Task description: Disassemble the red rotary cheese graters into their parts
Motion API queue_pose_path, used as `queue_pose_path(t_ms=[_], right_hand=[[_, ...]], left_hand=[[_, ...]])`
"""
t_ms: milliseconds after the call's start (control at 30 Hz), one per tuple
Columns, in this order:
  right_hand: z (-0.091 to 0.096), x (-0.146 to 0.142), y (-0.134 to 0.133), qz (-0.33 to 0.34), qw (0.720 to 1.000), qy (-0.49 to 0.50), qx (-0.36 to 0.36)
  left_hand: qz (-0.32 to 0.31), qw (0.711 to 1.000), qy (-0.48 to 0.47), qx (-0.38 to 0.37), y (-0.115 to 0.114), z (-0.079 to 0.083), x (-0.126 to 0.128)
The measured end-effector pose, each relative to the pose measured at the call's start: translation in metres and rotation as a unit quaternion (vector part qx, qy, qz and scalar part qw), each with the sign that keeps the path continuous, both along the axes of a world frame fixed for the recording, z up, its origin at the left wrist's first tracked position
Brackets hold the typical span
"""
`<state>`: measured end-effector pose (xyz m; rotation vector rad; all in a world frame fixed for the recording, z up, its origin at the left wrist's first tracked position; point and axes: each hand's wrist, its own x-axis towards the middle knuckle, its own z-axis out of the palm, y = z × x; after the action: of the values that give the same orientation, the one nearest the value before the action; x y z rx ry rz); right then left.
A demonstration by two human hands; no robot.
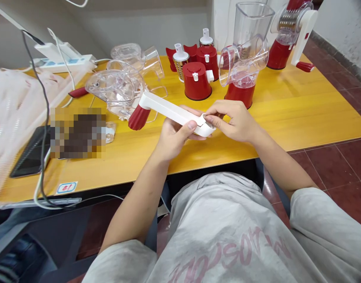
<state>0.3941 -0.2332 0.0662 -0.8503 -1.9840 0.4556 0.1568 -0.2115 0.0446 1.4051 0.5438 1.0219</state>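
Note:
My left hand (176, 137) is wrapped round the lower end of a white crank handle (171, 110) with a ribbed red knob (138, 117). It holds the crank at a slant above the table, its knob up and to the left. The fingers of my right hand (233, 120) pinch a small white piece (202, 120) at the crank's near end. Whether that piece is loose or fixed to the crank I cannot tell. Beyond my hands stands a red grater base (240, 92) carrying a clear plastic housing (246, 55).
Clear plastic housings (121, 84) lie at the back left. Red bases (195, 80) and a metal drum (180, 61) stand at the back. An assembled rotary grater (279, 53) is at the far right. A phone (31, 151), cables and a power strip (68, 63) occupy the left side.

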Motion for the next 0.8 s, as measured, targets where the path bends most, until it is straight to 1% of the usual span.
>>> queue_pose_path(t_ms=[100,200,267,367,467,600,733,800], right_hand=[[0.0,-0.001,0.0,0.006,0.996,0.015,0.083],[0.0,0.0,0.0,0.051,0.987,-0.01,0.152],[-0.001,-0.001,-0.001,0.069,0.983,-0.019,0.166],[-0.005,-0.006,-0.002,0.065,0.981,-0.01,0.184],[-0.011,-0.01,-0.004,0.06,0.973,-0.016,0.224],[-0.015,-0.012,-0.005,0.053,0.966,-0.041,0.25],[-0.013,-0.01,-0.004,0.058,0.96,-0.037,0.271],[-0.012,-0.01,-0.005,0.066,0.959,-0.039,0.274]], left_hand=[[-0.023,0.999,-0.012,-0.02,0.001,0.001,-0.001],[-0.042,0.998,-0.026,-0.035,0.001,0.001,0.0],[-0.047,0.998,-0.021,-0.047,-0.001,0.0,0.001],[-0.054,0.997,0.0,-0.057,-0.005,0.001,0.005],[-0.045,0.996,0.009,-0.072,-0.01,0.001,0.01],[-0.051,0.994,-0.023,-0.099,-0.018,0.002,0.019],[-0.034,0.992,-0.064,-0.104,-0.025,-0.001,0.028],[-0.038,0.991,-0.07,-0.106,-0.027,-0.004,0.029]])
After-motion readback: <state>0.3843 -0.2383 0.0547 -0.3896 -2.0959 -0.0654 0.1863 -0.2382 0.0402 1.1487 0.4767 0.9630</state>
